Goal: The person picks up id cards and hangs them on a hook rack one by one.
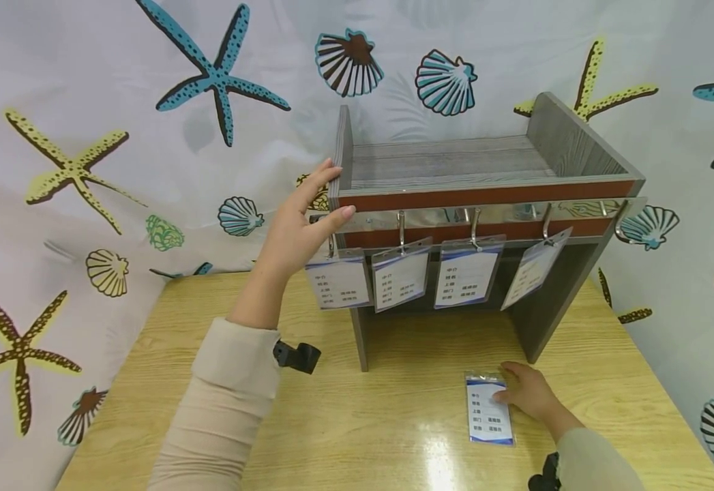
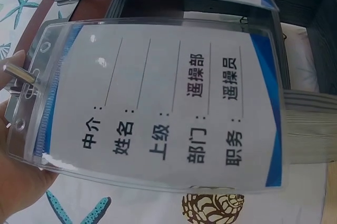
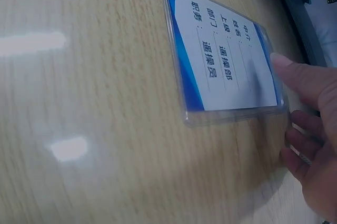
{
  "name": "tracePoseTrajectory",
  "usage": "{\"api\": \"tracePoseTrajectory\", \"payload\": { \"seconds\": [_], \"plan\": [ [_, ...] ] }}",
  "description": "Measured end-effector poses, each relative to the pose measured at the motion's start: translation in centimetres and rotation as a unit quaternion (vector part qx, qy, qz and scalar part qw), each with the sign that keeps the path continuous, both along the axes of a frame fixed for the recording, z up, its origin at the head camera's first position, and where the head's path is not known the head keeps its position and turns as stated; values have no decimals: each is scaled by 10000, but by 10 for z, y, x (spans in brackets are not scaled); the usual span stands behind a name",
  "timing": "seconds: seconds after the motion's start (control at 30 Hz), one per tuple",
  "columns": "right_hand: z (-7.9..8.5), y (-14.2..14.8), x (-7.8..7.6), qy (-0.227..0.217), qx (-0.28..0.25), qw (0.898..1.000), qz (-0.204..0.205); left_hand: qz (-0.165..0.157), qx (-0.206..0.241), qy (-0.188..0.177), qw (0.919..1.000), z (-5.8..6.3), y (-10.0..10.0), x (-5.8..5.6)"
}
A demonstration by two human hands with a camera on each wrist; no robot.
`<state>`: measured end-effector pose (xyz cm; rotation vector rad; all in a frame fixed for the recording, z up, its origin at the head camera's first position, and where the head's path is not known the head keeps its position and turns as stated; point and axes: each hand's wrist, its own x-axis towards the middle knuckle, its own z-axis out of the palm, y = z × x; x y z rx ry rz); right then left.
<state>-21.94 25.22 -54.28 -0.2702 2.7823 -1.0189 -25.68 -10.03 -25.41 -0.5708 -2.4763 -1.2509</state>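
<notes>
My left hand (image 1: 298, 228) grips the upper left corner of a small grey wooden shelf (image 1: 449, 160), thumb at the front and fingers along the side panel. Just below that hand hangs a clear-sleeved name badge (image 2: 158, 103), its slot over a metal hook (image 2: 20, 72). On the tabletop, in front of the shelf's right leg, lies another name badge (image 1: 489, 410), printed side up. My right hand (image 1: 531, 395) is at its right side, thumb touching the badge's edge; in the right wrist view the other fingers (image 3: 303, 142) are loosely bent beside it.
A metal hook rail (image 1: 442, 217) runs across the shelf front, with several badges hanging from it, the rightmost badge (image 1: 536, 268) turned at an angle. The shelf stands on a wooden table (image 1: 332, 436) against a white cloth (image 1: 117, 54) printed with starfish and shells.
</notes>
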Motion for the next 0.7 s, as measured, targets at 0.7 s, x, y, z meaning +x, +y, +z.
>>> {"api": "tracePoseTrajectory", "payload": {
  "seconds": [0.7],
  "plan": [
    [-4, -14, -2, 374, 1033, 9938, -161, -197, 558, 150, 9981, 15, 9, 20]
  ]
}}
